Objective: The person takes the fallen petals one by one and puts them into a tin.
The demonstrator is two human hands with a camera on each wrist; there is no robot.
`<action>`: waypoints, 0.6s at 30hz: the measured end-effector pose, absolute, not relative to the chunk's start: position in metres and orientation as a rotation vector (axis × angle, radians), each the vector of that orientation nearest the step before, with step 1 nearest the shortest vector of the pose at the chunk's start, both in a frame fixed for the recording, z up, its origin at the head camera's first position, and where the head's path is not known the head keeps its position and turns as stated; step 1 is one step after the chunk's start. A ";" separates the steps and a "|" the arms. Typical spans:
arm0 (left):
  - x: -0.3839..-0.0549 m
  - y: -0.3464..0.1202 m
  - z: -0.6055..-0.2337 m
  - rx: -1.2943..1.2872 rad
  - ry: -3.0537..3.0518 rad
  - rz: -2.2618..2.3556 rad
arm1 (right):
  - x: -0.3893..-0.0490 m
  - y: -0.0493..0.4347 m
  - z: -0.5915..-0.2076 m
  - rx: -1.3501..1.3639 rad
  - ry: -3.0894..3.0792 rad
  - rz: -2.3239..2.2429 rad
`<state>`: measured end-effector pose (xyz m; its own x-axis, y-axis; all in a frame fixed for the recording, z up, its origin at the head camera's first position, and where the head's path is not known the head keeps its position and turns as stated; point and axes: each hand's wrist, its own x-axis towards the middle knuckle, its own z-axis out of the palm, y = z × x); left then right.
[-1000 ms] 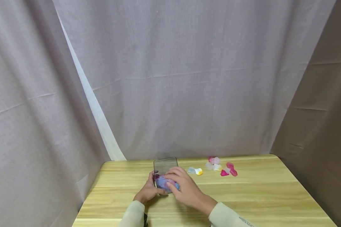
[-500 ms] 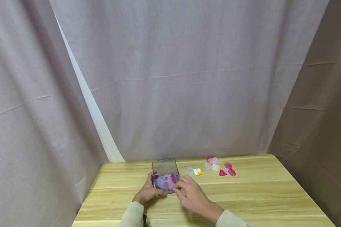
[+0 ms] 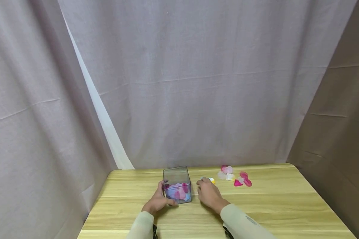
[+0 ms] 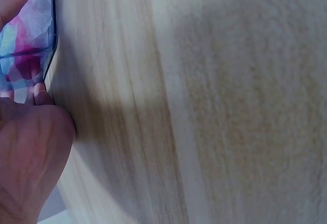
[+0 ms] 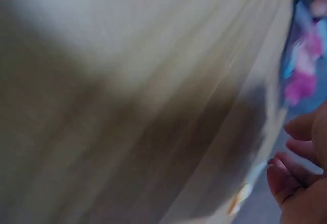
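1 tinted clear box (image 3: 175,175), upright on table (image 3: 275,205), petals (image 3: 180,192) inside; left hand (image 3: 157,201) grips its left side. 1 right hand (image 3: 209,193), fingers loosely parted, no hold visible, just beside white-yellow petal (image 3: 212,180). Advised: steady box, lift petal lightly by edge.

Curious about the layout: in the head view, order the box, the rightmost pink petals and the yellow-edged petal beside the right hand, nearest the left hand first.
1. Box: held in the left hand.
2. Yellow-edged petal: beside the right hand.
3. Pink petals: farthest right on the table.
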<state>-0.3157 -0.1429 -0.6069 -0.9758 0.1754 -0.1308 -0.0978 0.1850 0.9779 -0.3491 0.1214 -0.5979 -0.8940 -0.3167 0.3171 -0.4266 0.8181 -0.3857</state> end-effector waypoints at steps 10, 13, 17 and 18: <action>-0.319 -0.139 -0.607 0.069 2.250 1.865 | -0.389 0.133 -0.607 0.273 -2.914 0.786; -0.319 -0.141 -0.608 0.070 2.253 1.869 | -0.394 0.133 -0.611 0.268 -2.913 0.764; -0.319 -0.143 -0.610 0.061 2.261 1.868 | -0.396 0.132 -0.614 0.260 -2.931 0.728; -0.319 -0.143 -0.610 0.060 2.262 1.868 | -0.396 0.131 -0.614 0.259 -2.931 0.724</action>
